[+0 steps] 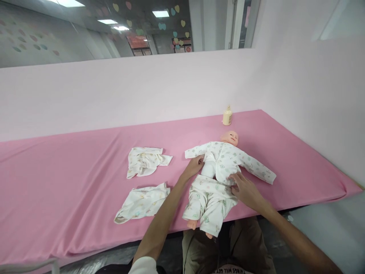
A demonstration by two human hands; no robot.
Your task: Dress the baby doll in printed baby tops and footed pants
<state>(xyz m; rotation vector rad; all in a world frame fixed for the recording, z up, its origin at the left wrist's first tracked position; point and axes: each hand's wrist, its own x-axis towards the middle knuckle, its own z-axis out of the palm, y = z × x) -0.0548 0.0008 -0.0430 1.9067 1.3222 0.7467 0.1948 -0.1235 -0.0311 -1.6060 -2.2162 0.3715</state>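
Observation:
A baby doll [231, 137] lies on its back on the pink-covered table, head away from me. It wears a white printed jacket [226, 158] with both sleeves spread and matching trousers [212, 203]. One side of the jacket is drawn aside, so the white torso [209, 167] shows. My left hand [196, 164] is closed at the jacket's left edge, fingers curled round the cloth there. At the other side, my right hand [245, 190] pinches the lower edge of the jacket, close above the trouser waist. Bare feet stick out of the trouser legs.
Left of the doll lie a crumpled white printed top [145, 161] and a folded white printed garment [144, 202]. A cream pump bottle [227, 116] stands behind the doll's head. The pink sheet [71, 190] has wrinkles; walls border the table at the back and right.

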